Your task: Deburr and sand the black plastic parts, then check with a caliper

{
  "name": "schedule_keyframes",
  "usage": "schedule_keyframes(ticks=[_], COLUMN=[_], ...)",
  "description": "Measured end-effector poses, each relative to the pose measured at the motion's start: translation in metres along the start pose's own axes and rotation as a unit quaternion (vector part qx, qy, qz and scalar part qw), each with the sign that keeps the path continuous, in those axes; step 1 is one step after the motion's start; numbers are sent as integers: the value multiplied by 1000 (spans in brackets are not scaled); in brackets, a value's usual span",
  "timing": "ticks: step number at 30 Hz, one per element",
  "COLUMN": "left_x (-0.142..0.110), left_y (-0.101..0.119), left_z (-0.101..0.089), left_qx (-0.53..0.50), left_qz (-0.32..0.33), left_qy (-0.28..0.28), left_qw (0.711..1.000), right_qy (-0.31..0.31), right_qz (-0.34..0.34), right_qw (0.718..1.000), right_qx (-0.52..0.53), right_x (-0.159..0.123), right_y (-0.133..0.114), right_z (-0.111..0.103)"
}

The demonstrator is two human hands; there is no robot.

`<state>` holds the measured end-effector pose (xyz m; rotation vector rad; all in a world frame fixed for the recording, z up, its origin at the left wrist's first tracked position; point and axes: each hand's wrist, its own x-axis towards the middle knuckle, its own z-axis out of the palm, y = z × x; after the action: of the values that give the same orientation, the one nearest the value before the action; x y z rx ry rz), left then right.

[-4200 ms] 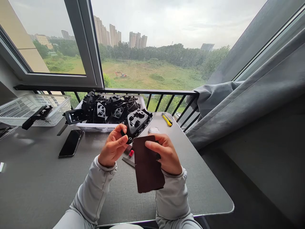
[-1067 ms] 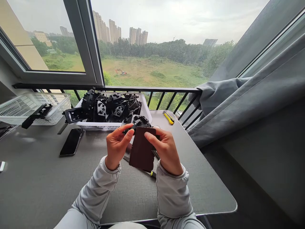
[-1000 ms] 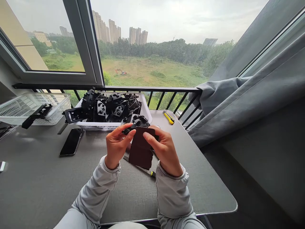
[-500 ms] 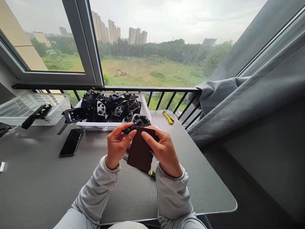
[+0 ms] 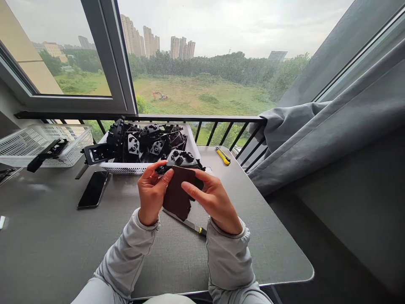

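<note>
My left hand [image 5: 151, 192] is closed on the left end of a black molded plastic part [image 5: 185, 158], its thumb near the upper edge of a dark brown sheet of sandpaper [image 5: 175, 194]. The sheet has a ragged, torn lower edge and hangs in front of the part. My right hand [image 5: 210, 192] grips the sandpaper, thumb over its face and fingers behind, partly hidden. Under the hands a flat file [image 5: 190, 224] with a black and yellow handle lies on the grey table [image 5: 177, 261].
Behind the hands stands a white basket [image 5: 136, 169] heaped with black plastic parts. Another white basket [image 5: 77, 152] at left holds a few black pieces. A phone [image 5: 94, 190] lies on the table, and a yellow utility knife [image 5: 223, 156] is near the railing [image 5: 221, 119].
The sandpaper has shifted left and turned slightly in my hands. The plastic part has tilted, showing more of its top. More of the file is visible.
</note>
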<state>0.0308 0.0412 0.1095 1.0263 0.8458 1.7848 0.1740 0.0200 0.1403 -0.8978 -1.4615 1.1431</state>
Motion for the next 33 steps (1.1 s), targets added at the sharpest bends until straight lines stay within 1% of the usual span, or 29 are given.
schedule_keyframes(ticks=[4, 6, 10, 15, 17, 19, 22, 25, 27, 29, 31, 33], left_x=[-3, -4, -5, -8, -8, -7, -3, 1, 4, 6, 7, 9], left_y=[0, 0, -3, -4, -3, -2, 2, 6, 8, 9, 9, 8], left_z=[4, 4, 3, 0, 1, 1, 2, 2, 1, 0, -1, -2], left_qx=[-1, -2, 4, 29, 30, 22, -19, -72, -101, -121, -133, -140], left_qz=[-6, -5, 19, 54, 67, 71, 48, -2, -37, -58, -65, -64], left_qy=[14, 24, 29, 1, 3, 16, 44, 64, 70, 74, 77, 86], left_qw=[1000, 1000, 999, 998, 997, 997, 998, 995, 992, 988, 986, 984], right_qy=[34, 49, 80, 79, 85, 90, 76, 76, 100, 134, 165, 179], right_qz=[-15, -10, -11, -27, -28, -17, 17, 55, 67, 64, 55, 50], right_qw=[999, 999, 997, 995, 993, 994, 997, 991, 984, 974, 965, 964], right_qx=[-6, -3, -21, -56, -70, -59, 19, 94, 134, 173, 195, 191], right_x=[2, 2, 0, -2, -2, -1, 0, 1, 1, 1, 1, 1], right_y=[1, 0, -3, -6, -6, -6, -5, -5, -6, -8, -9, -9], right_z=[3, 4, 6, 10, 10, 8, 1, -2, -3, -2, -1, -2])
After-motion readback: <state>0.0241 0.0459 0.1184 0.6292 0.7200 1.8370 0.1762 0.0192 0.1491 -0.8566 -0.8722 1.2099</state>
